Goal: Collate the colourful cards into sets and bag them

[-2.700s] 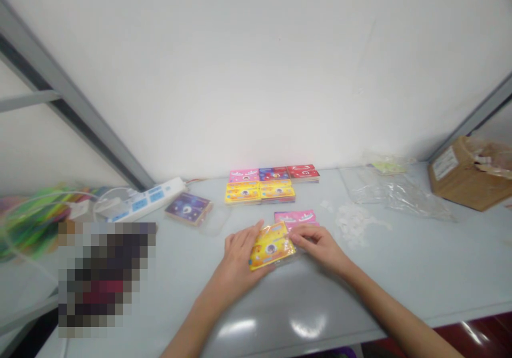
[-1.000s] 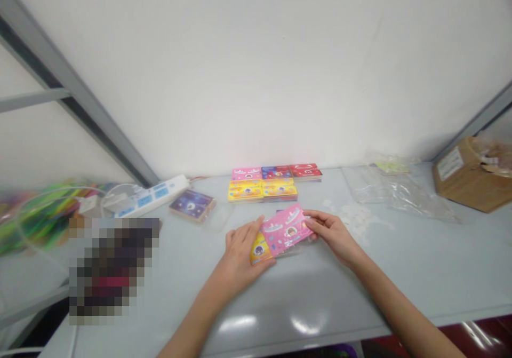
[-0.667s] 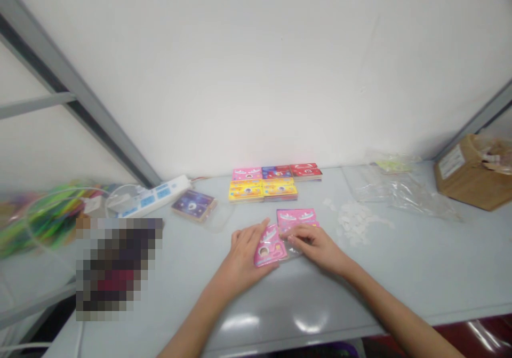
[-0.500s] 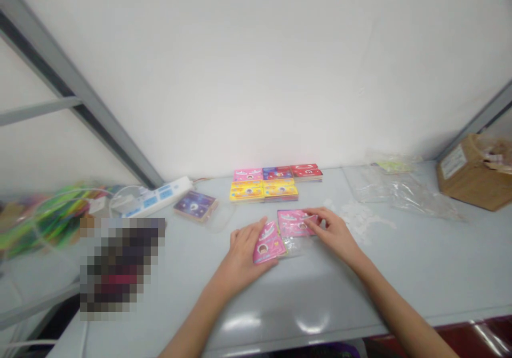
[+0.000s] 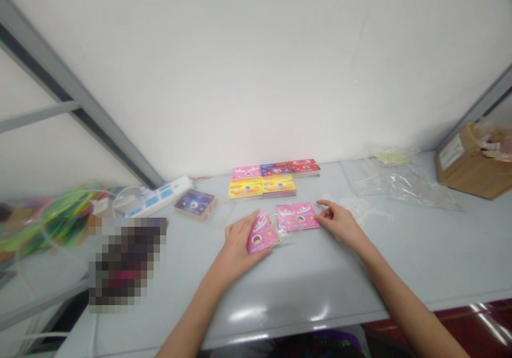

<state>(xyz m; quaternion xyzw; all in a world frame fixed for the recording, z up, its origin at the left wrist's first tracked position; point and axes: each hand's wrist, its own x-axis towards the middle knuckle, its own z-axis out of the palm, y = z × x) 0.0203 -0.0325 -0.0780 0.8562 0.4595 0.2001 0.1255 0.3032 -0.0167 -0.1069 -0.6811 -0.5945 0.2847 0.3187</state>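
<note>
My left hand (image 5: 239, 245) is closed around a small stack of pink printed cards (image 5: 262, 235), with the thumb along its near edge and the fingers at its far side. Just right of it, a second pink card stack (image 5: 296, 216) lies flat on the table, with clear plastic film (image 5: 288, 236) at its near left. My right hand (image 5: 338, 222) is at that stack's right edge, thumb close to the corner and index finger held apart from it. Whether the thumb touches the cards is hard to tell.
Against the wall stand pink, blue, red and yellow card stacks (image 5: 262, 187). To the left are a blue card stack (image 5: 196, 204), a white power strip (image 5: 160, 197) and a blurred dark area. Clear plastic bags (image 5: 416, 187) and a cardboard box (image 5: 472, 160) occupy the right.
My right hand has loosened from the right-hand pink stack and drawn slightly right, leaving the stack lying flat. My left hand keeps its hold on the other stack. The view has shifted slightly.
</note>
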